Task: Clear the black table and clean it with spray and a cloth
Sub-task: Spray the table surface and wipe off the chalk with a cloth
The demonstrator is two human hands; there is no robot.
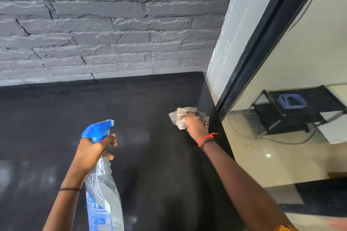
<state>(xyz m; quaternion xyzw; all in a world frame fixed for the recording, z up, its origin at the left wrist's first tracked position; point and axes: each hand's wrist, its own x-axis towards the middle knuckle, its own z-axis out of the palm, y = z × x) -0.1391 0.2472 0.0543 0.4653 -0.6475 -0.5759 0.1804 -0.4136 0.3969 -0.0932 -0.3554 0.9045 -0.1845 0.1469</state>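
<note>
The black table fills the lower left and middle of the head view, with faint pale smears on its left part. My left hand grips the neck of a clear spray bottle with a blue trigger head, held upright above the table and pointing right. My right hand presses a crumpled checked cloth flat on the table near its right edge, close to the far corner.
A grey stone wall backs the table. A white textured wall and a black-framed glass panel rise at the right. Beyond the glass, a low black shelf holds a blue tray, above a glossy tiled floor with a cable.
</note>
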